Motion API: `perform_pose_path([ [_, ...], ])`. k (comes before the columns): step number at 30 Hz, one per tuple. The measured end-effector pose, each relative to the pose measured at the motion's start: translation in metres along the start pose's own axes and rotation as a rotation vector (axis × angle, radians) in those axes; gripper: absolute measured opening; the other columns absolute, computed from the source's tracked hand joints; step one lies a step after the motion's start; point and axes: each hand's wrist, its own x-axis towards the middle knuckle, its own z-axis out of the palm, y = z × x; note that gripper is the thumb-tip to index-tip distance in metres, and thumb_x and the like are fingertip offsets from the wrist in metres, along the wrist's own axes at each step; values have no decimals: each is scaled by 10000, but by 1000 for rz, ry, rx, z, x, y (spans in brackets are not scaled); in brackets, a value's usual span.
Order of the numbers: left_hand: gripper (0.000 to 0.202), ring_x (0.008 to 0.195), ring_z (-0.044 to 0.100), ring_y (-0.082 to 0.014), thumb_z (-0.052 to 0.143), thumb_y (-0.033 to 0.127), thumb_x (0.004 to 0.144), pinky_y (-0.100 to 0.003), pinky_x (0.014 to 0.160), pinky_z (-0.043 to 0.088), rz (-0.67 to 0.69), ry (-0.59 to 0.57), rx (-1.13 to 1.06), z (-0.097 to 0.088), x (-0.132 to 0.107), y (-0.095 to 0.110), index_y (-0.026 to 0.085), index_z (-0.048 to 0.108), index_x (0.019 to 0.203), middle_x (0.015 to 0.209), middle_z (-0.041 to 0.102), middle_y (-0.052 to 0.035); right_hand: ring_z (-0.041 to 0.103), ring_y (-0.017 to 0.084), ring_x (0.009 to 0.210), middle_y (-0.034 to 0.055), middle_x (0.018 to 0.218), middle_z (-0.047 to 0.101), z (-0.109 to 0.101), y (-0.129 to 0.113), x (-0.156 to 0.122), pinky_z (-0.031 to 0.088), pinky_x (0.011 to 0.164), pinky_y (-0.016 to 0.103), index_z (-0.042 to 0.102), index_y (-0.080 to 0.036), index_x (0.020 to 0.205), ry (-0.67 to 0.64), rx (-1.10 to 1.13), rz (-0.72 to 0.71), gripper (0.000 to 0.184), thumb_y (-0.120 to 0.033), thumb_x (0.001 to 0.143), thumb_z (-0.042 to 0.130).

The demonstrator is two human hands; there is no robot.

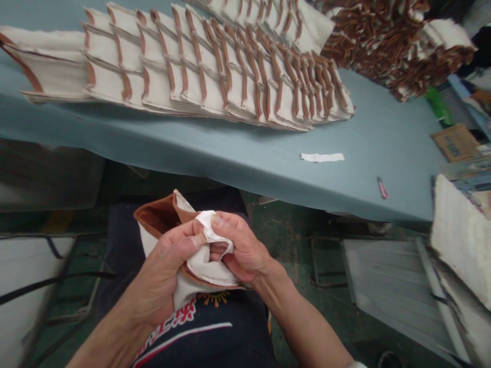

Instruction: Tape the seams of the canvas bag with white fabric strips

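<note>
Over my lap is a white-and-brown sewn fabric piece point(157, 217), its brown side showing in an open fold at the upper left. My left hand point(169, 260) is closed on this piece, thumb and forefinger pinching at its upper edge. My right hand point(243, 248) pinches a brighter white strip point(207, 220) between thumb and fingers. The strip bends in a loop between both hands, and the left fingertips touch its end. Below the loop, the white cloth curves to a dark-edged seam; part of it is hidden under the fingers.
Overlapping rows of similar white-and-brown pieces point(215, 71) lie along the blue-covered table point(368, 133). A brown-and-white heap point(383, 46) is piled at the back right. Nearer lie a loose white strip point(322, 157) and a small pink tool point(382, 188). A cardboard box point(456, 143) stands at the right.
</note>
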Motion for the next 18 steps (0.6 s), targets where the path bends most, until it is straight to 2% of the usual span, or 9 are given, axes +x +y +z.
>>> perform_pose_path([
  [3,417,585,708,-171,985,405,743,-247,580,627,71,50,-35,-3,0,-11,176,817,1050,762,792,-37,380,62,509,-71,606,547,1,-1,-1,333,491,194,615,-203,772,38,-144,-91,635,-720,745,982],
  [4,423,578,702,-170,988,407,739,-248,576,624,80,55,-46,-2,-1,-13,179,819,1052,765,793,-35,386,62,514,-70,609,554,1,-1,-1,331,496,194,609,-204,762,43,-167,-106,641,-728,747,977],
  [8,443,553,660,-149,1076,426,605,-219,538,578,36,49,-80,9,-6,-9,173,775,810,685,742,-16,370,60,508,-78,592,549,-1,2,0,322,489,193,581,-205,712,10,-106,-51,661,-705,692,1013],
  [12,515,555,636,-135,1135,406,468,-211,546,570,-51,54,-133,20,-13,-8,169,729,681,639,698,-1,401,71,501,-63,597,562,-11,12,5,361,467,205,623,-192,726,49,17,11,645,-667,636,1051],
  [16,539,570,626,-135,1125,467,512,-208,544,554,-34,24,-137,17,-16,-16,174,690,634,665,708,-5,308,56,482,-124,530,377,-29,14,10,346,455,190,505,-224,669,145,66,-105,688,-644,667,1051],
  [18,537,549,584,-105,1123,486,538,-171,520,509,34,80,-69,11,-14,-19,172,704,658,650,685,17,366,57,502,-114,562,444,-40,9,11,379,473,172,550,-211,711,214,75,-186,634,-596,701,1054],
])
